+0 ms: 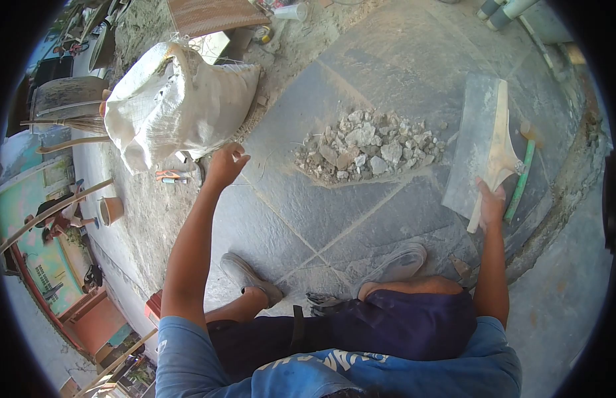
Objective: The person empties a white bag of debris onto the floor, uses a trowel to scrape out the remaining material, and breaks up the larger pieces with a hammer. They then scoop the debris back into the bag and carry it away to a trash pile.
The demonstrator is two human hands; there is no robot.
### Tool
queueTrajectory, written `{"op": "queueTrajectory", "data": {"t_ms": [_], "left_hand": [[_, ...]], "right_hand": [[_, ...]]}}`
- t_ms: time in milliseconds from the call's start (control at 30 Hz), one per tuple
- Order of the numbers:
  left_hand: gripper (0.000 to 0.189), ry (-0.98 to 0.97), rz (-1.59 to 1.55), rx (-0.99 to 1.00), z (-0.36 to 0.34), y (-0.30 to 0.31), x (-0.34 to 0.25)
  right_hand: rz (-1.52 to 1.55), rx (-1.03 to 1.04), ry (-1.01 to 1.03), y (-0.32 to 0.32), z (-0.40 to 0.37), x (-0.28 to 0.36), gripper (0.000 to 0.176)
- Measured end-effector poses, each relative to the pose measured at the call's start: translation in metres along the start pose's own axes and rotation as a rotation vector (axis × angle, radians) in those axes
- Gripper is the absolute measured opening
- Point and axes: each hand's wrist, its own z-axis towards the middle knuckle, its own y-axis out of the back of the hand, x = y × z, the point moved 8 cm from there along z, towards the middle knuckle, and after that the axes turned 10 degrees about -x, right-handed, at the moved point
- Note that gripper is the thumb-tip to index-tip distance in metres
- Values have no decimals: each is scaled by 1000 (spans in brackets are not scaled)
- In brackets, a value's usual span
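My right hand (492, 204) grips the wooden handle of a wide flat trowel (472, 146), whose grey metal blade stands over the tiles at the right. My left hand (226, 166) is raised near the lower edge of a white woven sack (178, 106), its fingers curled with a gap showing between thumb and fingertips; nothing shows in it. Between the hands, a heap of broken rubble (371, 147) lies on the dark tiled floor (301, 215). A green-handled tool (520, 182) rests just right of the trowel.
Pliers with orange handles (172, 176) lie below the sack. Further left are a bucket (111, 211), a broom (76, 124) and a crouching person (52, 219). Pipes (510, 13) stand at the top right. A woven panel (215, 14) and a plastic cup (291, 12) lie at the top.
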Motion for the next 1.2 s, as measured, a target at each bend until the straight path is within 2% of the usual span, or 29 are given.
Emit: {"op": "queueTrajectory", "data": {"t_ms": [33, 133, 200, 267, 467, 600, 700, 767, 800, 867, 967, 1100, 1200], "left_hand": [[29, -47, -18, -16, 4, -22, -20], [32, 46, -19, -61, 18, -80, -73], [32, 63, -12, -91, 28, -107, -85], [34, 256, -136, 12, 29, -131, -78], [31, 101, -121, 80, 24, -99, -57], [29, 124, -200, 149, 16, -77, -46], [26, 120, -343, 117, 16, -75, -84], [25, 18, -409, 241, 11, -72, -140], [25, 19, -415, 243, 10, -69, -150], [26, -222, -335, 255, 6, -62, -180], [26, -201, -269, 289, 8, -46, -157], [24, -189, -101, 338, -11, 27, -122], [20, -16, 105, 442, -48, 93, -28]], "right_hand": [[12, -3, 11, -4, -2, -2, 59], [8, 5, 8, -5, -12, 2, 59], [-10, 19, -6, -3, -14, 0, 59], [33, 15, 33, 0, -16, -3, 60], [123, 9, -30, -3, -28, 4, 57], [106, 23, -74, -11, -25, -8, 55], [164, 42, -62, -19, -29, -3, 56], [142, 39, -8, -19, -29, 0, 56], [135, 37, -7, -17, -28, -2, 56], [73, 27, 0, -12, -25, -7, 56], [83, 7, 30, -7, -17, -17, 55], [16, 31, -67, -4, -23, -1, 58], [49, 65, -5, 9, -4, -12, 64]]}}
